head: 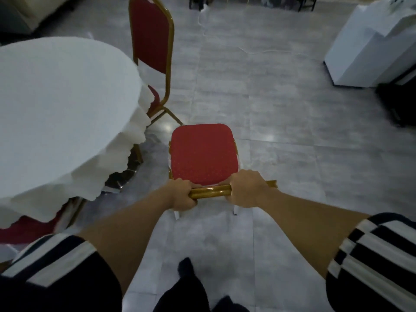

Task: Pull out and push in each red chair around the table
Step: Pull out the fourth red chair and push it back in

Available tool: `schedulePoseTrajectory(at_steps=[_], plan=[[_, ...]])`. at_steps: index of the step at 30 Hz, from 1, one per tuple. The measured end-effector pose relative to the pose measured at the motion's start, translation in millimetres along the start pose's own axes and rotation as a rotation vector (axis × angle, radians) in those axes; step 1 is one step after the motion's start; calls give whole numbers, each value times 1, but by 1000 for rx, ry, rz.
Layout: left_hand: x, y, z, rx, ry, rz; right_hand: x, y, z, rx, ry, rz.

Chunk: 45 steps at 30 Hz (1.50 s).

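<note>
Both hands, left hand (181, 194) and right hand (246, 190), close around the red chair (203, 154) top rail; its seat extends straight ahead, the worktop (56, 104) lying forward-left.

No writing, label, brand, number or sign can be read anywhere in the view: the white box (369, 43) at the far right carries some dark marks near its top edge, but they are too blurred to make out as letters
</note>
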<state>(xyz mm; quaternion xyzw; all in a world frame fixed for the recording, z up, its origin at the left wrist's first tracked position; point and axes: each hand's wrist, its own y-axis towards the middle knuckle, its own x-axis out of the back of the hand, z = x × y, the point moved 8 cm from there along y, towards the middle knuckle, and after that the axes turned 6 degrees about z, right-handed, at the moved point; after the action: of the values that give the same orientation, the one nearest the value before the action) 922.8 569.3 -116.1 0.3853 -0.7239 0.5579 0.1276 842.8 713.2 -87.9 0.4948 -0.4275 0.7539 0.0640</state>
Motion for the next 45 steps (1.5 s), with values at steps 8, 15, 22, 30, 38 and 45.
schedulePoseTrajectory(at_steps=[8, 15, 22, 30, 38, 45], plan=[[-8, 11, -14, 31, -106, -86, 14, 10, -20, 138, -57, 9], [-4, 15, -22, 72, -217, -135, 29, 17, -30, 220, -157, 49], [-11, 16, -45, 157, -323, -186, 37, 26, -44, 355, -266, 76], [-27, 22, -94, 356, -500, -318, 54, 32, -72, 601, -400, 72], [-56, 21, -150, 476, -644, -416, 43, 19, -89, 759, -541, 72], [-62, 17, -160, 526, -719, -455, 41, 21, -87, 849, -553, 80]])
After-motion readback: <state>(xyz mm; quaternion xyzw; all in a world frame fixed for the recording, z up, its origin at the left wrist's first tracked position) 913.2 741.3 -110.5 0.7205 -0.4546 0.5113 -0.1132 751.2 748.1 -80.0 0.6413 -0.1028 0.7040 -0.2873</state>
